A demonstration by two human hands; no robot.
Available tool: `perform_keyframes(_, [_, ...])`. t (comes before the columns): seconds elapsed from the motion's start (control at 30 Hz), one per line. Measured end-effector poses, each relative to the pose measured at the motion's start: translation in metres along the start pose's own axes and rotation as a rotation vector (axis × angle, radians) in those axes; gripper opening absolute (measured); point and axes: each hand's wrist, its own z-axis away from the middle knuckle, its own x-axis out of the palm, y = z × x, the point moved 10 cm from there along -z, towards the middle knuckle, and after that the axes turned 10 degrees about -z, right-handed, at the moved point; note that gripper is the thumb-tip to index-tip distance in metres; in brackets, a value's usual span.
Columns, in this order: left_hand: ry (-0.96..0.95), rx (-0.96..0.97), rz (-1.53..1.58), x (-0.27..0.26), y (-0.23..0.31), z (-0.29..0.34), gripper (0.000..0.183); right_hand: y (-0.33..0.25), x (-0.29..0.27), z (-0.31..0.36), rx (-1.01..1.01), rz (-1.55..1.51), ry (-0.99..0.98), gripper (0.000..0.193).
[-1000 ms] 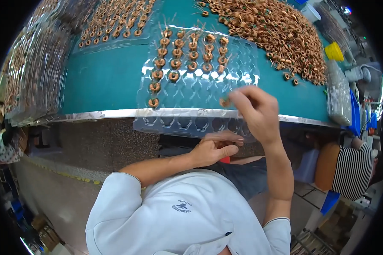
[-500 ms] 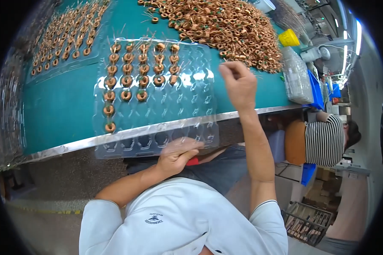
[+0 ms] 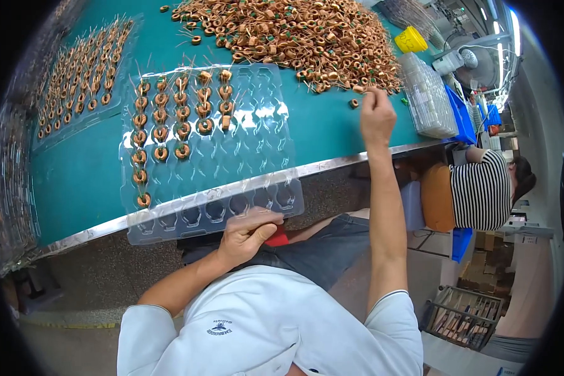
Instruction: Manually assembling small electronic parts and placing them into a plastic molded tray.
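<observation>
Coil (image 3: 354, 103) is lying just beside the near edge of the coil pile (image 3: 307, 44), left of the nearer right hand (image 3: 378, 118), whose grip is showing bunched fingertips, any pinched item being impossible to tell

the table (image 3: 332, 125) runs across in front of me, and the tray (image 3: 247, 147) lies on it before my body, its near edge jutting past the table's edge toward me. coils (image 3: 160, 134) sit in its left columns. my left hand (image 3: 247, 238) is at that jutting edge. left of the tray, farther back, lies a second tray (image 3: 75, 127) with coils in it, and at the far left stand stacked trays (image 3: 9, 163). behind and to the right of my tray spreads a heap of coils (image 3: 313, 44); my right hand (image 3: 377, 116) is at its near right edge, a loose coil (image 3: 354, 103) just left of my fingers. right of the heap stands a stack of containers (image 3: 426, 97), with a bin (image 3: 462, 116) beside it on the right and a tub (image 3: 410, 40) behind it. another person (image 3: 482, 194) is off to my right.
</observation>
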Motion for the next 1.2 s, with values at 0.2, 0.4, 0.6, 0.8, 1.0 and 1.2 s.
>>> perform_keyframes(0.2, [-0.195, -0.379, 0.237, 0.051, -0.032, 0.008, 0.026, 0.016, -0.025, 0.060, 0.578, -0.969, -0.102, 0.024])
perform_keyframes(0.4, [-0.215, -0.580, 0.485, 0.095, -0.044, -0.010, 0.037, -0.027, -0.035, 0.193, 0.813, -1.323, -0.204, 0.023])
perform_keyframes(0.6, [-0.228, -0.684, 0.442, 0.123, -0.055, 0.001, 0.024, -0.024, -0.026, 0.277, 0.908, -1.396, -0.230, 0.026])
perform_keyframes(0.8, [-0.210, -0.745, 0.296, 0.126, -0.073, 0.014, 0.020, -0.011, -0.035, 0.295, 0.904, -1.236, -0.253, 0.025])
perform_keyframes(1.0, [-0.215, -0.806, 0.371, 0.133, -0.078, 0.018, 0.020, 0.003, -0.052, 0.290, 0.742, -0.932, -0.230, 0.019])
perform_keyframes(1.2, [-0.059, -0.638, 0.090, 0.115, -0.070, -0.001, 0.018, 0.001, -0.048, 0.295, 0.731, -0.939, -0.250, 0.017])
